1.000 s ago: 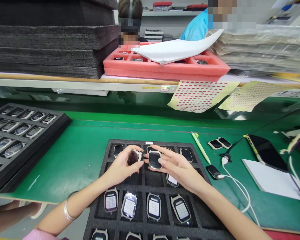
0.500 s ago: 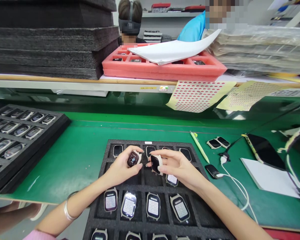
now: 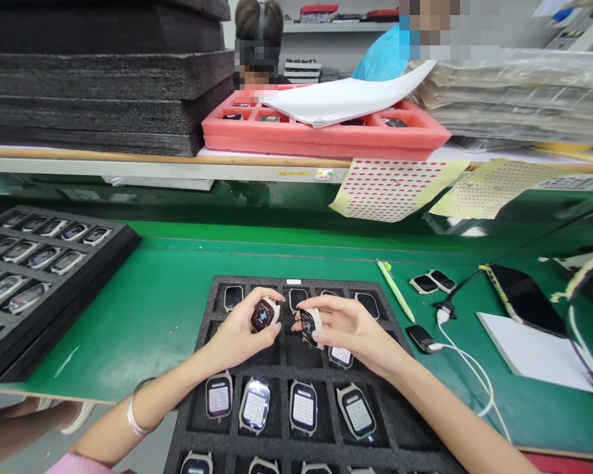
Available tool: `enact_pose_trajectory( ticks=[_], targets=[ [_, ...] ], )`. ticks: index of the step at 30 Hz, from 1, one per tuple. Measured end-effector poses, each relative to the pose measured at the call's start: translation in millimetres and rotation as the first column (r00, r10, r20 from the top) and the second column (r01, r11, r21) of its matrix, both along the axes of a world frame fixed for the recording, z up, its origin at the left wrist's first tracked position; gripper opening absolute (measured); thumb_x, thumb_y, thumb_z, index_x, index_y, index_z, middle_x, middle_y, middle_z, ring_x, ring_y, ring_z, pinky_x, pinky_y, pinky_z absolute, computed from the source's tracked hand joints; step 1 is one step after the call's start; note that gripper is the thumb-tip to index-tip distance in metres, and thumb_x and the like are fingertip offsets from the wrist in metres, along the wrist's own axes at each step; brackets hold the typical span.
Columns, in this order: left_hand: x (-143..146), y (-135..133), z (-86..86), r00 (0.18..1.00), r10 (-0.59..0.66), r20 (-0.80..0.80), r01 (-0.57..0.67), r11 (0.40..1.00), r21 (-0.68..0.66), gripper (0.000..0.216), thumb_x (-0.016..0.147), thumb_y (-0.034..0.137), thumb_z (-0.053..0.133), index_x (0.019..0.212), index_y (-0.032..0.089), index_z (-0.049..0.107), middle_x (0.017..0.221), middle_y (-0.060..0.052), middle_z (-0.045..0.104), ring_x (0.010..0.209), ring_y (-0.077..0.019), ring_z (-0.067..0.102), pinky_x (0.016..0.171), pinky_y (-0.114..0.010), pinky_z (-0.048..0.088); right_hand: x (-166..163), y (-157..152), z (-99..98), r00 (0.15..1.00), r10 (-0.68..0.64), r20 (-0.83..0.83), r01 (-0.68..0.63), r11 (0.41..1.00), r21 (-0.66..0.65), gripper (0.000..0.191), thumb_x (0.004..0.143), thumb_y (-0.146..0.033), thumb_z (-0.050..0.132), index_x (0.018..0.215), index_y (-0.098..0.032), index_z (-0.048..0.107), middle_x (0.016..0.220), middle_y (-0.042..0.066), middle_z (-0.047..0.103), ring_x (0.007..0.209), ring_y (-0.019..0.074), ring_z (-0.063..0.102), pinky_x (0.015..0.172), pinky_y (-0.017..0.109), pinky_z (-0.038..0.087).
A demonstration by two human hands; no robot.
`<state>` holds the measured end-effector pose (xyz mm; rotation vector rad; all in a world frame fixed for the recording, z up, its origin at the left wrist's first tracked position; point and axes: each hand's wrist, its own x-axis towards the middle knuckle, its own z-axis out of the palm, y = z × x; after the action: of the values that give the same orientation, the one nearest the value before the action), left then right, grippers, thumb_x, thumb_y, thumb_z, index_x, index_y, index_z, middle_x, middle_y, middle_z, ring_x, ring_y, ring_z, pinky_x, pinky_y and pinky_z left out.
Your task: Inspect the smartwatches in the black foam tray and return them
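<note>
My left hand (image 3: 237,332) is closed around a small smartwatch body (image 3: 263,314) whose dark screen shows a faint lit pattern. Beside it, my right hand (image 3: 348,326) pinches a second watch body (image 3: 308,324) between thumb and fingers, tilted on edge. Both hands hover over the upper rows of a black foam tray (image 3: 205,342). The tray's back row holds dark-screened watches (image 3: 233,297), and a nearer row holds lit-screen watches (image 3: 303,407).
A second black tray of watches (image 3: 34,263) lies at the left. On the green mat to the right are a green pen (image 3: 394,289), two loose watch bodies (image 3: 432,283), a white cable (image 3: 467,365), a phone (image 3: 524,299) and white paper (image 3: 534,352). The shelf holds a pink foam tray (image 3: 326,135); two people sit behind it.
My right hand has turned its watch from face-up to on edge and closed its fingers round it. The screen of the watch in my left hand has lit up.
</note>
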<state>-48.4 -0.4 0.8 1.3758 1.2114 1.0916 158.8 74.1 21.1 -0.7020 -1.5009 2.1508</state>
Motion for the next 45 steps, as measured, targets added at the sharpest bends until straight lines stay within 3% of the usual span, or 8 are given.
enact_pose_trajectory(
  ticks=[6,24,45],
  targets=[
    [-1.2,0.7,0.9,0.998,-0.009,-0.069,0.011,0.999,0.031,0.031,0.074,0.006,0.052,0.102,0.019,0.050,0.079,0.003,0.046,0.068,-0.0120,0.043,0.064,-0.022,0.036,1.7,0.5,-1.4,0.999,0.036,0.002,-0.036,0.999,-0.016,0.035,0.075,-0.019,0.075,0.108,-0.016,0.063,0.097,0.010,0.069,0.097,0.0215,0.064,0.078,0.030,0.051],
    [-0.6,0.1,3.5,0.998,0.014,-0.063,-0.013,1.000,0.028,0.036,0.074,0.009,0.053,0.109,0.019,0.050,0.081,0.001,0.048,0.069,-0.0132,0.045,0.064,-0.023,0.037,0.8,-0.5,-2.7,0.999,0.020,0.042,-0.020,1.000,0.013,0.039,0.072,-0.024,0.077,0.108,-0.017,0.063,0.096,0.009,0.067,0.098,0.0231,0.063,0.079,0.033,0.051],
    [-0.6,0.3,4.2,0.992,0.030,-0.124,-0.025,0.999,0.040,0.033,0.074,0.008,0.052,0.105,0.019,0.050,0.080,0.002,0.050,0.071,-0.0139,0.047,0.067,-0.024,0.038,1.7,0.1,-0.4,0.997,0.003,0.072,-0.006,0.999,0.043,0.040,0.072,-0.027,0.077,0.108,-0.016,0.062,0.095,0.010,0.068,0.095,0.0235,0.064,0.077,0.032,0.051]
  ],
)
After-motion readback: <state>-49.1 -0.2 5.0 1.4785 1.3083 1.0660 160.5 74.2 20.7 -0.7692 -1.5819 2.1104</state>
